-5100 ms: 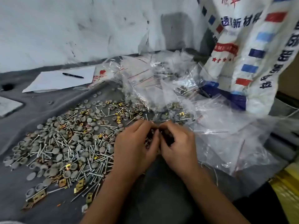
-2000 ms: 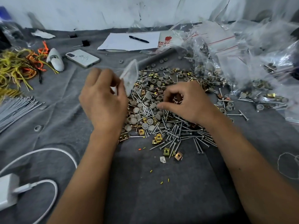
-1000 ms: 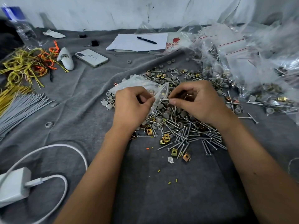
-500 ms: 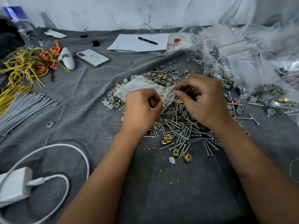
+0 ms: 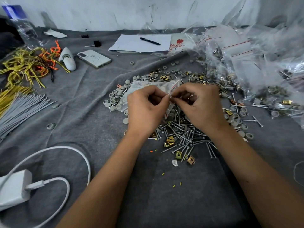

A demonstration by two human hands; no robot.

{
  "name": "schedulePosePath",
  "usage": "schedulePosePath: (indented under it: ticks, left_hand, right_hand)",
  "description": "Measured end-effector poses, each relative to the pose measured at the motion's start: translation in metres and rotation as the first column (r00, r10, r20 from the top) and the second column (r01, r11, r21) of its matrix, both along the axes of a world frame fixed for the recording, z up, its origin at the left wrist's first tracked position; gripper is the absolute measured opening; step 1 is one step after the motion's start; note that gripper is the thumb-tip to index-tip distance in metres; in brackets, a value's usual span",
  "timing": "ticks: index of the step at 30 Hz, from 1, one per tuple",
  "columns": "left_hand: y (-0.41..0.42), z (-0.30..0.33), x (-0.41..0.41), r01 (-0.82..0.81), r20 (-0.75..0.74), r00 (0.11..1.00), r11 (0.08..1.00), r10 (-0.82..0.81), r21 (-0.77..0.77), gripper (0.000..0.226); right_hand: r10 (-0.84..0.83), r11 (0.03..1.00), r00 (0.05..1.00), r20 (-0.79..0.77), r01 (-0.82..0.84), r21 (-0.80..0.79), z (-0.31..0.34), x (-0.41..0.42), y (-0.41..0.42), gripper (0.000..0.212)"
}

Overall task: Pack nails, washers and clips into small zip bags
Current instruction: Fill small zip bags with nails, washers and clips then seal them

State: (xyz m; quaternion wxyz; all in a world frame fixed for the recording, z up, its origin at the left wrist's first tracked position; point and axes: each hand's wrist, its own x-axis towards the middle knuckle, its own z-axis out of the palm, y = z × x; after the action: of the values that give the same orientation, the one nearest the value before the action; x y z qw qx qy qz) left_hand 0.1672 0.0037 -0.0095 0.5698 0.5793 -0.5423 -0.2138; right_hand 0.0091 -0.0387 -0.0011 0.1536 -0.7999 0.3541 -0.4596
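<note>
Pinching a zip bag (image 5: 148, 87) open, left hand (image 5: 145, 109); right hand (image 5: 201, 106) feeding nails (image 5: 182, 132). Most still loose.

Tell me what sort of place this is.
Probably a small hand-packing bench: loose nails and washers heaped on a grey cloth, with zip bags piled at the right.

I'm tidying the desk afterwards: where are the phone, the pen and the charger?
phone (image 5: 94, 58): head view, middle of its back.
pen (image 5: 150, 41): head view, middle of its barrel, on the paper.
charger (image 5: 14, 188): head view, top face of the white block.
</note>
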Motion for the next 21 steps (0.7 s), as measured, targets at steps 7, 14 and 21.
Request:
schedulePosePath:
  ticks: [7, 14, 21]
  left_hand:
    - [0.001, 0.005, 0.005, -0.16, -0.04, 0.987, 0.984, 0.157, -0.081, 0.017]
    - [-0.002, 0.002, 0.015, -0.313, -0.004, 0.95, 0.95, 0.313, -0.01, 0.016]
    - [-0.006, -0.003, 0.013, -0.235, 0.008, 0.972, 0.972, 0.235, 0.014, 0.024]
  right_hand:
    - [0.149, 0.988, 0.96, -0.236, -0.154, -0.001, -0.003, 0.005, -0.005, 0.027]
    - [0.202, 0.978, 0.905, -0.373, -0.166, 0.127, 0.006, -0.01, -0.009, 0.016]
    - [0.281, 0.957, 0.798, -0.533, -0.188, 0.223, 0.004, -0.007, -0.007, 0.017]
